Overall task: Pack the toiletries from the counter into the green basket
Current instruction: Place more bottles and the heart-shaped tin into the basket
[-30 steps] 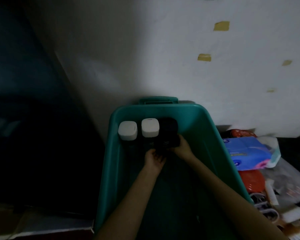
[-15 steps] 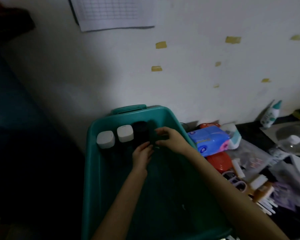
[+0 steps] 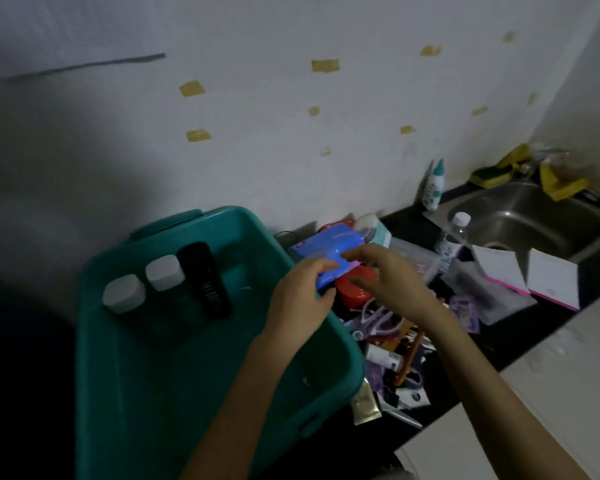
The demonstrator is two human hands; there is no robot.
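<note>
Gripping the near-left corner of the blue soft-plastic tissue pack [image 3: 326, 245], the left hand [image 3: 300, 296] curls its fingers round it. The right hand [image 3: 388, 275] pinches the pack's near right edge, fingers above and thumb below. The pack is over a red round container [image 3: 355, 292] on the black counter [image 3: 404, 220], just beside the right rim of the green plastic basket [image 3: 187, 393]. Its long axis runs roughly from 8 to 2 o'clock. Inside the basket, at 9 o'clock from the hands, a white-capped bottle [image 3: 123, 294], a second white-capped bottle [image 3: 163, 271] and a black tube [image 3: 205, 280] stand in a row. The tube's top points towards 11 o'clock.
</note>
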